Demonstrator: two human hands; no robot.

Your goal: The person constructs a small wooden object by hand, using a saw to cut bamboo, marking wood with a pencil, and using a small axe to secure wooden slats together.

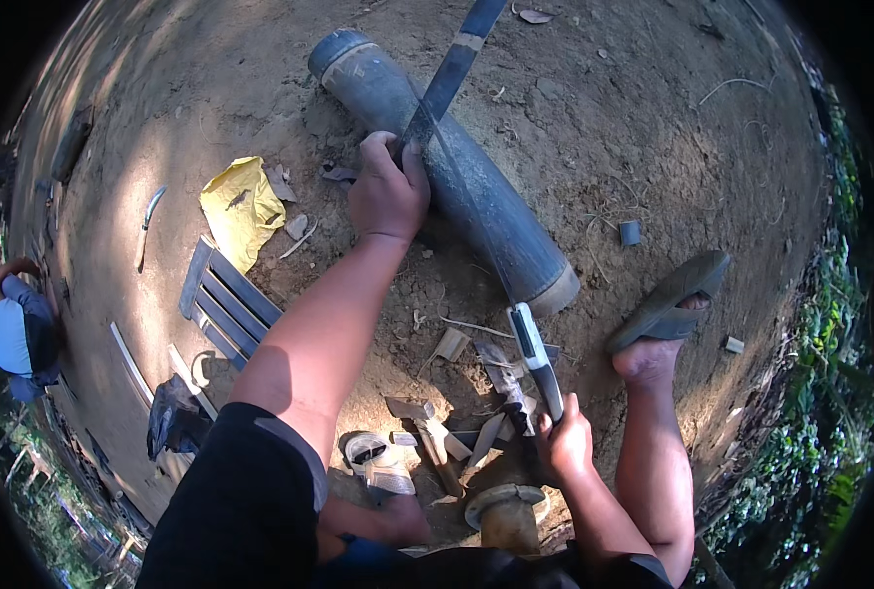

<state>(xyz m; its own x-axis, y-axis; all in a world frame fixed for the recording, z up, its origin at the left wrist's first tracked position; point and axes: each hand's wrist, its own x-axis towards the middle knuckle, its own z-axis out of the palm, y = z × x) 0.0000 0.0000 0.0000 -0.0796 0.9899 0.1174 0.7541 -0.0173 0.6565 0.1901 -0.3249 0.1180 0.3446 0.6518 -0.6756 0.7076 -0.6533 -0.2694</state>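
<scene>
My left hand is closed around a long dark bamboo strip that runs up to the top edge. Below the hand the strip continues as a thin edge toward a knife. My right hand grips the knife's handle, and its pale blade points up against the strip's lower end. A thick dark bamboo culm lies diagonally on the dirt under the strip, touching my left hand. My right foot in a sandal rests beside the culm's near end.
Bamboo chips, a short bamboo section, a bamboo ring and a small hatchet lie between my legs. To the left are a yellow bag, a blue slatted piece and a curved blade. Another person crouches at far left.
</scene>
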